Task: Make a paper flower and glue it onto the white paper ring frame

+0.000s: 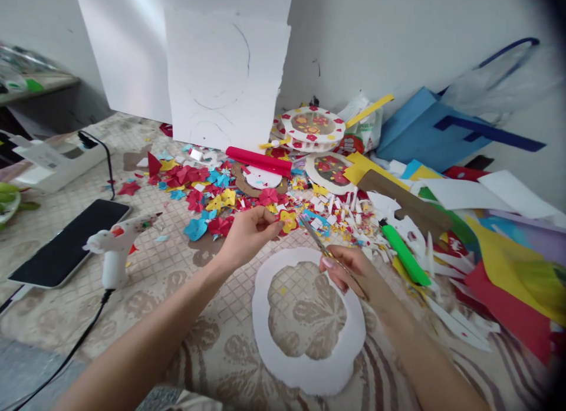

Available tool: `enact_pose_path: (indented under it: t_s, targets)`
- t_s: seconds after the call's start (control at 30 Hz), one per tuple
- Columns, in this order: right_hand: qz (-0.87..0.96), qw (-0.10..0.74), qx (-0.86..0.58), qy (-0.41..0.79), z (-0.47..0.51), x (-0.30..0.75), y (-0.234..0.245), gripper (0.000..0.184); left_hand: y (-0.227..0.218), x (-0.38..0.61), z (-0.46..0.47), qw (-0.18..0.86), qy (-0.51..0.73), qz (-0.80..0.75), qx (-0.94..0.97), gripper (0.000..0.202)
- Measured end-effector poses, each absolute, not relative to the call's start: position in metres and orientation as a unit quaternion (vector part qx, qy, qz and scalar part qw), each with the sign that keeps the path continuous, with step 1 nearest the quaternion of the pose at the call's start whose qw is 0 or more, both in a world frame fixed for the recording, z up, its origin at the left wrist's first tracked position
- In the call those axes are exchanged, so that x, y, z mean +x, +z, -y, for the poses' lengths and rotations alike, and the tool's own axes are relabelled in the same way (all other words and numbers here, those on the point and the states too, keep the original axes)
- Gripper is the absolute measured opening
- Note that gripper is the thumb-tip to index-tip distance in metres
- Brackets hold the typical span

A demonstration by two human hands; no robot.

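Note:
My left hand (251, 234) is closed in a pinch, with a small yellow paper flower (288, 221) at its fingertips. My right hand (351, 272) grips a pair of metal tweezers (326, 250), whose tips point up and left, close to the flower. Below both hands a white scalloped ring (264, 322) lies flat on the patterned cloth, its middle cut out. Red, blue and yellow paper flowers (188, 174) are heaped just beyond my left hand. White and coloured paper scraps (342, 213) spread out past the tweezers.
A white glue gun (115, 255) stands at left by a phone (71, 243), its cable running off the front. Behind stand a white board (221, 63) and decorated round pieces (313, 128). On the right lie a green cutter (404, 255), coloured sheets (508, 305) and a blue bag (418, 128).

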State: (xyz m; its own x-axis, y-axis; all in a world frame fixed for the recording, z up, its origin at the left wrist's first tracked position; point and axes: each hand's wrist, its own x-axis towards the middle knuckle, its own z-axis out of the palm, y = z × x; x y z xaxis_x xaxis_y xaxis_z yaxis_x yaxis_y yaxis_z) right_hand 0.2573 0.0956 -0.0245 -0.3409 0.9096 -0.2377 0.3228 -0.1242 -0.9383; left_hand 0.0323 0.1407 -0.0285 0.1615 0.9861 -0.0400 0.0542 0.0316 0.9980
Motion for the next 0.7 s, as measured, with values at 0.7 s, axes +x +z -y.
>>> enact_pose_path:
  t_s: [0.7]
  targets:
    - [0.592, 0.214, -0.528, 0.571, -0.0963, 0.2641, -0.0283, 0.041, -0.029, 0.0318, -0.1437, 0.559, 0.448, -0.466, 0.519, 0.015]
